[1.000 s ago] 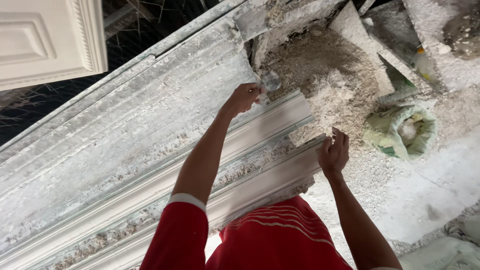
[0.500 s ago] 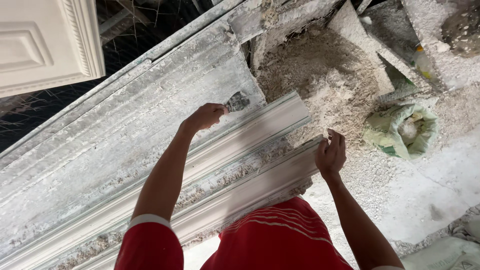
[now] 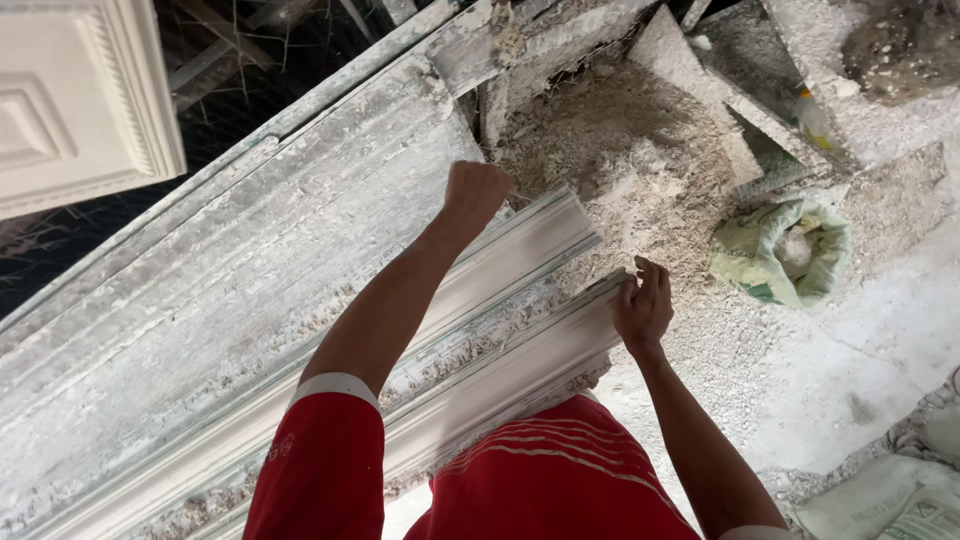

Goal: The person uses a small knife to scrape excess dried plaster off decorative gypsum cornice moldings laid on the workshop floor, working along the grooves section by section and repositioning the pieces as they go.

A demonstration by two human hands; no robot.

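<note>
Nearest the camera is the person's red shirt (image 3: 560,480), pressed against the near end of the long white moulding (image 3: 500,390), a ridged plaster strip running from lower left to upper right. The right hand (image 3: 643,305) sits at the moulding's far end with its fingers curled loosely over the corner, apparently steadying the strip so it does not shift. Past the moulding, over a second, parallel strip (image 3: 520,250), the left hand (image 3: 476,192) is clenched in a tight fist at the edge of the wide, plaster-crusted bench (image 3: 220,290); whether it grips a tool I cannot tell. The reach of that arm suggests it is working along the strip's surface. To the right of the moulding's far end, an open pale-green sack (image 3: 782,250) slumps on the dusty floor, white powder showing inside. Beyond lies a heap of grey rubble (image 3: 620,150). Far left of the moulding, a white square panel (image 3: 80,100) with a beaded border leans upright.
</note>
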